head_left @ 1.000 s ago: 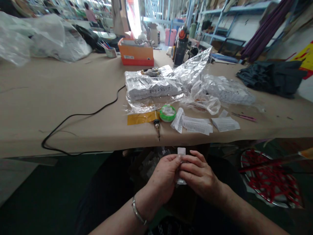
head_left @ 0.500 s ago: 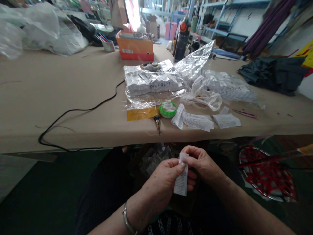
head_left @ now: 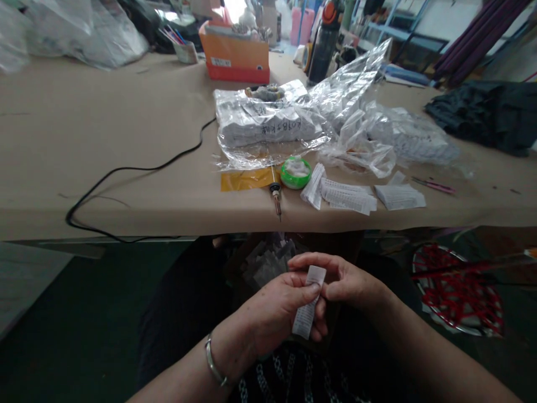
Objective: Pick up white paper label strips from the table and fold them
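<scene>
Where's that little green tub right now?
In the head view, the green tub sits near the table's front edge, around the middle, just right of the soldering-iron-like tool.

1 label: matt paper | bags: glossy, crinkled plastic | bracelet: shiny metal

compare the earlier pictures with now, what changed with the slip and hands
The printed slip, mostly covered at first, now shows its face under the left hand's thumb. The right hand's thumb has moved off it, rightward. The soldering iron and green tub stayed put.
</scene>
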